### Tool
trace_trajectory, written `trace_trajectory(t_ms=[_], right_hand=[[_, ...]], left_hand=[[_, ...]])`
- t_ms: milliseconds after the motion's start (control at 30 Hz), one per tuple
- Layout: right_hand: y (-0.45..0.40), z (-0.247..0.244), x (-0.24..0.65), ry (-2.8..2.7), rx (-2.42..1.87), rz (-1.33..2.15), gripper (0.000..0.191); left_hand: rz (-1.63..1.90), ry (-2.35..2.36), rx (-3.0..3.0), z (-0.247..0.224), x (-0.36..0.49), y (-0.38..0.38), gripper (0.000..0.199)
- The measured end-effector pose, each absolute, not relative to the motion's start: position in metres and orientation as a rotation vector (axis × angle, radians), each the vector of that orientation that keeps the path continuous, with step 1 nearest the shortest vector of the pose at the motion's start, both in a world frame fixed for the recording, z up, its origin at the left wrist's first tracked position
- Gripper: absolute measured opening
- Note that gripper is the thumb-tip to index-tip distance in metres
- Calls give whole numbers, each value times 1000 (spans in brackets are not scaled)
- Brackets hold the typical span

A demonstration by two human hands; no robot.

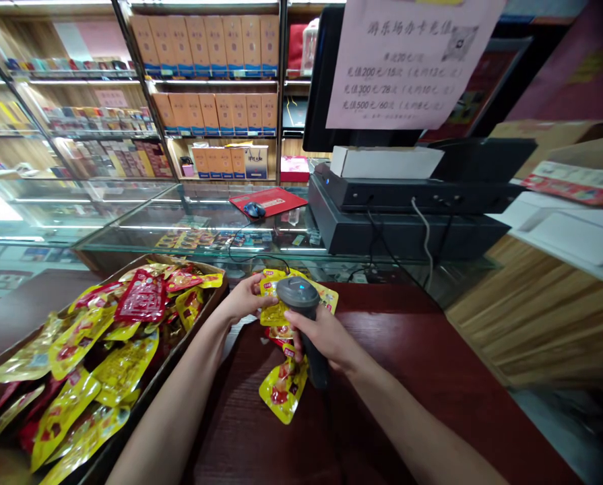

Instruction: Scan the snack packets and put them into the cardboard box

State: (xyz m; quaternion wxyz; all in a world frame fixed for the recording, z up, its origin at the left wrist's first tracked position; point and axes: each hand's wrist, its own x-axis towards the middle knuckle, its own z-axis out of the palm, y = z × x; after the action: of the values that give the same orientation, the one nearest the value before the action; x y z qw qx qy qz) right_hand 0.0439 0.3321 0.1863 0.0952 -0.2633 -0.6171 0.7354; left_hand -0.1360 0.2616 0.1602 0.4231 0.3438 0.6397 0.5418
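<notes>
My right hand [326, 333] is wrapped round the grip of a dark grey barcode scanner [298, 294], whose head lights up with a small blue lamp. In my left hand [245, 296] I pinch a yellow snack packet [269, 313] by its edge, close beside the scanner's head. Another yellow packet [282, 391] lies on the dark red tabletop [392, 377] below the scanner. More packets sit behind and under my hands, partly hidden by the scanner. To the left stands a cardboard box [167, 367] heaped with yellow and red snack packets [142, 296].
Beyond the table runs a glass display counter [190, 209] with a red mat [281, 202] and a blue mouse [254, 209]. A black cash drawer [407, 232] with cables and a monitor bearing a pink paper sign [407, 74] stand at the right. Shelves hold orange boxes [205, 44].
</notes>
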Motion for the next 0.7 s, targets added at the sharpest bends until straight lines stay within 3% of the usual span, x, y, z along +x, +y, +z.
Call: trace_trajectory(t_ms=[700], right_hand=[[333,185,44,-1854,-763,2184,22]], left_hand=[[1339,1684,893,159,-136,261,65]])
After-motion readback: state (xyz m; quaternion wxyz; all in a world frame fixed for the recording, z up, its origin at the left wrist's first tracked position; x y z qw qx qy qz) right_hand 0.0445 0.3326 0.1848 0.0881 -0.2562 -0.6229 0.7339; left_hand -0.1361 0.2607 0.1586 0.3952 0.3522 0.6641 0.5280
